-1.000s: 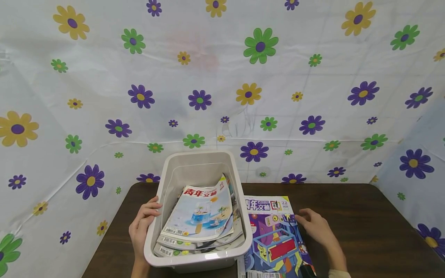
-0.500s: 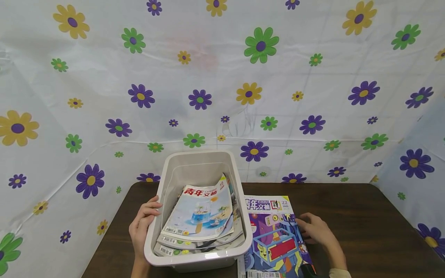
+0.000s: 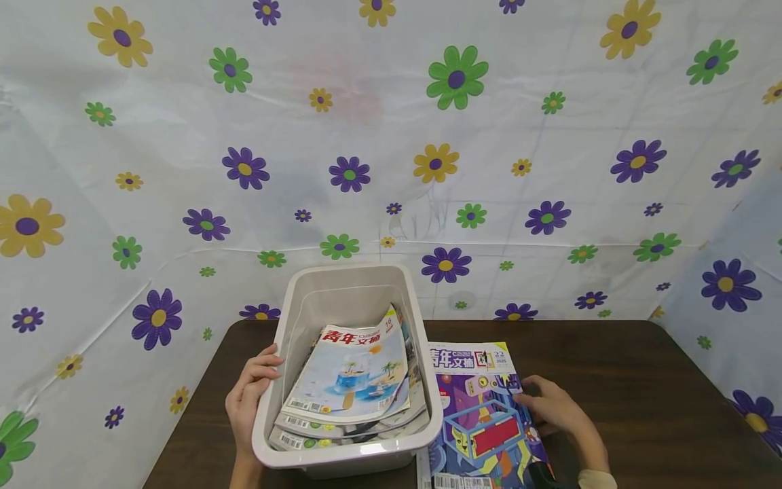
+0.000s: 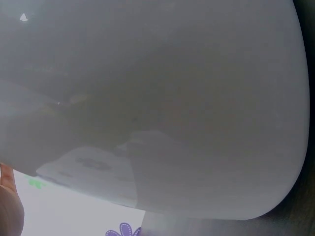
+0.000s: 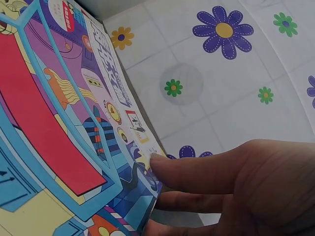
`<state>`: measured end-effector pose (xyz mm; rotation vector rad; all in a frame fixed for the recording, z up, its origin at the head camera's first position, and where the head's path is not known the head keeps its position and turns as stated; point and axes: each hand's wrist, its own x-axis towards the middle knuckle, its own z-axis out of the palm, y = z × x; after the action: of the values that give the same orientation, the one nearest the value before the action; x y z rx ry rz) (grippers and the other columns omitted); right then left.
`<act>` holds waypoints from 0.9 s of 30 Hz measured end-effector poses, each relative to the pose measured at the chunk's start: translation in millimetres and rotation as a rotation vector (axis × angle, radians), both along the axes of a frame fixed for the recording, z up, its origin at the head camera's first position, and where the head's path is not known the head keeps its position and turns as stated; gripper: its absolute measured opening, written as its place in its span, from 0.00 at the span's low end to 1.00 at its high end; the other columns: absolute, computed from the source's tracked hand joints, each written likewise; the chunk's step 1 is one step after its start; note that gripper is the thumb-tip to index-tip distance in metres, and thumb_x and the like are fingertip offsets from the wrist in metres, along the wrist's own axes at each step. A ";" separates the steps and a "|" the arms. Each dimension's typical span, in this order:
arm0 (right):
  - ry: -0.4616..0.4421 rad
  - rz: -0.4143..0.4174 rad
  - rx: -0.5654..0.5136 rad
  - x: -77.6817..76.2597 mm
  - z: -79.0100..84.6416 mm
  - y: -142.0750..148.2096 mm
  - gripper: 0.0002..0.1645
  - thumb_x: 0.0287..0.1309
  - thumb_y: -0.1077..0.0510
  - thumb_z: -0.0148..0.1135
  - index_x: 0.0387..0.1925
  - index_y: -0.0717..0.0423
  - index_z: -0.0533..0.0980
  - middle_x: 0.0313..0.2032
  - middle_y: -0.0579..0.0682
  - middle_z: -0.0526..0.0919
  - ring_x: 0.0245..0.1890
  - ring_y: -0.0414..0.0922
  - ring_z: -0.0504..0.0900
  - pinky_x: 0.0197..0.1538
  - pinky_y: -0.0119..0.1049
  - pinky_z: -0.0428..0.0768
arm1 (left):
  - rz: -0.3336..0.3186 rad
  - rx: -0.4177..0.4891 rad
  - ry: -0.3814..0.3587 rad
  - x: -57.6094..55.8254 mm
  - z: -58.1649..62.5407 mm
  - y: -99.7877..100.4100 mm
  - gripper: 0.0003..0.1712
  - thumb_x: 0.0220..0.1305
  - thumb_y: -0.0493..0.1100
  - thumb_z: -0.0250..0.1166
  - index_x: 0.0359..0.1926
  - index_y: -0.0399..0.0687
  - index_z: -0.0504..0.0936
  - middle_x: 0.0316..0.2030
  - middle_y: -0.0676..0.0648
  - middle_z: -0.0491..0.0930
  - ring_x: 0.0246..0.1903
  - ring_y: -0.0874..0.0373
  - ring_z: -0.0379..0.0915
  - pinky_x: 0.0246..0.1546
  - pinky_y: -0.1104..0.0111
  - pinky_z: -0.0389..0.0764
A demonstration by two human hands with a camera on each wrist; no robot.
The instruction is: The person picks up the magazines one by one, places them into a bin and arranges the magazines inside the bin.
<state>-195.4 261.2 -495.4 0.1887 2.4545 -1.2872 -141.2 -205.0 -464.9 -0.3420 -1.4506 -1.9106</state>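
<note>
A pale plastic bin (image 3: 287,380) holds several magazines (image 3: 351,380), the top one with a blue and white beach cover. My left hand (image 3: 247,394) rests against the bin's left outer side, fingertips right at the rim. The left wrist view is mostly filled by the bin's smooth wall (image 4: 197,123), with part of the hand (image 4: 9,206) at the left edge. To the right of the bin lies a magazine with a purple and blue cover (image 3: 485,421). My right hand (image 3: 559,411) pinches its right edge. In the right wrist view the thumb (image 5: 197,172) lies over the cover, fingers beneath the edge.
A dark wooden table (image 3: 635,394) carries everything. Behind it hangs a white sheet (image 3: 379,136) with printed flowers, which also runs along both sides. The edge of another magazine (image 3: 424,472) shows beneath the purple one.
The right thumb has moved slightly left onto the cover's edge, and the fingers have come in under that edge. The left hand and the bin have stayed in place.
</note>
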 end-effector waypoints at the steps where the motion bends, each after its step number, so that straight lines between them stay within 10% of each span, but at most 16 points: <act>1: -0.005 0.003 0.000 -0.3 0.1 -0.1 0.34 0.72 0.55 0.61 0.64 0.77 0.61 0.34 0.55 0.83 0.31 0.53 0.87 0.37 0.52 0.88 | 0.001 -0.001 -0.001 0.0 0.0 -0.2 0.22 0.66 0.23 0.38 0.28 0.29 0.79 0.41 0.52 0.86 0.61 0.55 0.75 0.65 0.70 0.69; 27: 0.078 0.175 -0.262 6.6 11.2 19.4 0.32 0.59 0.70 0.57 0.61 0.75 0.55 0.32 0.57 0.84 0.24 0.51 0.83 0.23 0.37 0.83 | 0.006 -0.012 0.005 0.4 -0.3 -0.4 0.21 0.66 0.22 0.38 0.28 0.27 0.78 0.41 0.51 0.86 0.62 0.54 0.75 0.66 0.69 0.69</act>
<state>-188.8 280.7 -484.2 -0.1429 2.2758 -1.5428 -140.8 -205.5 -465.2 -0.3479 -1.4585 -1.8962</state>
